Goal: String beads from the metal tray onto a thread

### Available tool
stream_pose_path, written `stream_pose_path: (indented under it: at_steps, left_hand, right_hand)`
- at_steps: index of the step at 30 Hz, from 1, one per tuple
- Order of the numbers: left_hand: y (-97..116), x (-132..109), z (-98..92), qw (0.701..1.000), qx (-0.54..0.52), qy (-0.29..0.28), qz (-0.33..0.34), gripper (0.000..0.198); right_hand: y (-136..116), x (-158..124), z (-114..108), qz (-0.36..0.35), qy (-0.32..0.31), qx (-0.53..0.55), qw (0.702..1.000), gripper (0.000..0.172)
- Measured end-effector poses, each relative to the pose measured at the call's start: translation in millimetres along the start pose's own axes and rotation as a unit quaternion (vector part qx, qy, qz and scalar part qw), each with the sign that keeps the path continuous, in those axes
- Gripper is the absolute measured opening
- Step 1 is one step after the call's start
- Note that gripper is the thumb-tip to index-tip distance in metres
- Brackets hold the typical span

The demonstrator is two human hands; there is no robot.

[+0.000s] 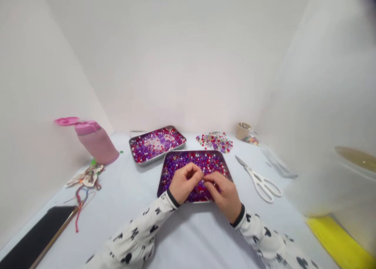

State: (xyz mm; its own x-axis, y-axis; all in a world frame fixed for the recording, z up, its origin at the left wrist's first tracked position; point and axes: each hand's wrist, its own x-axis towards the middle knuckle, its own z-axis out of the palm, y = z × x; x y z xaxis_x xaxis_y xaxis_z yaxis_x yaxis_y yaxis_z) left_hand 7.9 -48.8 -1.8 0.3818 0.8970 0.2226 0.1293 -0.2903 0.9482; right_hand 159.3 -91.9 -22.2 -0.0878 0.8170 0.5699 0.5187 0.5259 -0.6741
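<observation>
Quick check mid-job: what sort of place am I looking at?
Probably a small beadwork station, perhaps a booth: a near bead tray and far bead tray, white-handled scissors beside them, and plain pale walls around the table.

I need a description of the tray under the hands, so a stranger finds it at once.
On the pale tabletop, find where the left hand and right hand come close together. Below them is a metal tray of purple and red beads. Unlike the farther tray, turned at an angle, it lies nearly square to the viewer.
</observation>
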Motion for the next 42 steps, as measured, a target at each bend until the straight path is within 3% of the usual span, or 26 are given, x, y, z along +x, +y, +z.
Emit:
stream_pose_path:
  at_steps: [6, 8, 11, 16, 19, 25, 31, 34, 39, 42]
  left_hand:
    - [5.0, -0.1, -14.3, 0.981, 0.176, -0.013, 0.079, 0.024]
    - [7.9, -2.7, -27.5, 0.951, 0.284, -0.056, 0.106, 0.026]
    - [6.9, -8.4, -51.4, 0.884, 0.433, -0.135, 0.112, 0.023]
    - [-2.2, -17.9, -76.0, 0.826, 0.521, -0.176, 0.122, 0.019]
    - [-3.5, -19.6, -77.5, 0.823, 0.523, -0.192, 0.107, 0.014]
    - [8.9, -17.2, -83.3, 0.850, 0.474, -0.184, 0.134, 0.017]
    - [9.4, -21.0, -82.7, 0.837, 0.480, -0.240, 0.107, 0.016]
    - [9.0, -16.0, -74.4, 0.840, 0.474, -0.240, 0.110, 0.020]
    - [3.9, 5.7, -47.6, 0.855, 0.485, -0.148, 0.108, 0.019]
    - [-6.8, 18.1, -31.7, 0.845, 0.505, -0.143, 0.102, 0.017]
  right_hand:
    - [4.5, 0.6, 3.6, 0.052, 0.056, 0.012, 0.997, 0.014]
    - [2.5, 0.5, 0.8, 0.082, 0.068, 0.024, 0.994, 0.012]
    - [1.2, 1.3, -3.4, 0.126, 0.072, 0.048, 0.988, 0.014]
    - [5.5, 3.2, -5.0, 0.174, 0.084, 0.097, 0.976, 0.017]
    - [6.8, 3.4, -5.4, 0.180, 0.085, 0.126, 0.972, 0.018]
    - [2.2, 4.1, -10.5, 0.204, 0.097, 0.146, 0.963, 0.019]
    - [3.8, 3.5, -10.0, 0.195, -0.011, 0.102, 0.975, 0.017]
    - [6.5, 2.6, -8.0, 0.197, -0.018, 0.085, 0.977, 0.016]
    - [6.6, 1.0, -6.7, 0.173, -0.022, 0.063, 0.983, 0.016]
    - [6.1, 0.6, -6.9, 0.172, -0.032, 0.051, 0.983, 0.016]
